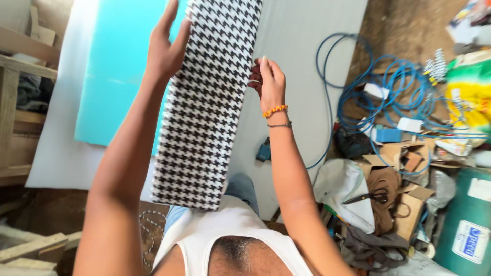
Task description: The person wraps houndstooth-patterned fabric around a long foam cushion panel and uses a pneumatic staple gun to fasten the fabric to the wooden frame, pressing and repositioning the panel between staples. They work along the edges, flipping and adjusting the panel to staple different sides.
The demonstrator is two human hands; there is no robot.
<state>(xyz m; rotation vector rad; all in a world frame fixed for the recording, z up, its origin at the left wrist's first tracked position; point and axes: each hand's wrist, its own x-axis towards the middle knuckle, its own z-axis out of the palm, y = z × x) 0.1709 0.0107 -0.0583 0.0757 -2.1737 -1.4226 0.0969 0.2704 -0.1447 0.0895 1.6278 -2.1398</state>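
Fingers of the left hand [164, 48] lie flat and together against the houndstooth panel [204, 107]. Right hand [268, 82] pinches the panel's opposite edge; scissors [367, 196] lie well right of it.

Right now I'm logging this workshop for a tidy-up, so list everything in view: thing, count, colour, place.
houndstooth fabric panel: one, black and white, upright between both hands
foam sheet: one, turquoise, left, behind panel
board: one, grey, under foam
hose: one coil, blue, right floor
scissors: one, black, on white bag
drum: one, green, lower right
left hand: flat on panel's left edge
right hand: fingers pinching right edge
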